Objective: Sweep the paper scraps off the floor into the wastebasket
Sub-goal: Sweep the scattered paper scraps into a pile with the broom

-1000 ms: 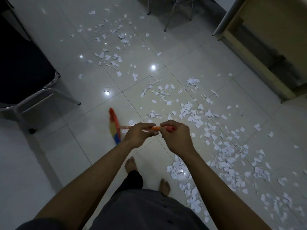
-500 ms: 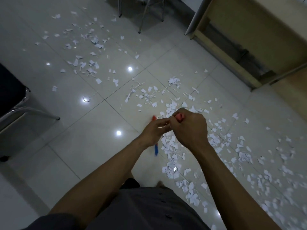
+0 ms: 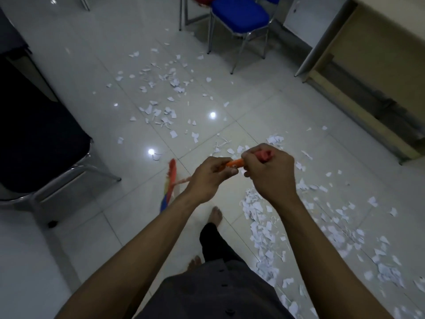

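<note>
Both my hands grip the orange handle [image 3: 235,162] of a broom. My left hand [image 3: 208,178] holds it lower down, my right hand [image 3: 269,173] holds its top end. The broom's head [image 3: 169,183], with red, yellow and blue bristles, is blurred and low over the floor to the left of my hands. White paper scraps [image 3: 259,210] lie thick in a band on the tiles to my right and run toward the lower right. More scraps [image 3: 161,113] are scattered farther ahead. No wastebasket is in view.
A dark-seated chair [image 3: 41,143] with metal legs stands at the left. A blue chair [image 3: 240,13] stands at the back. A wooden desk [image 3: 377,72] fills the right rear. My bare feet [image 3: 216,214] are on the tiles below my hands.
The broom head has swung back out to the left after being hidden behind my hands. The view has tilted up, and the blue chair now shows.
</note>
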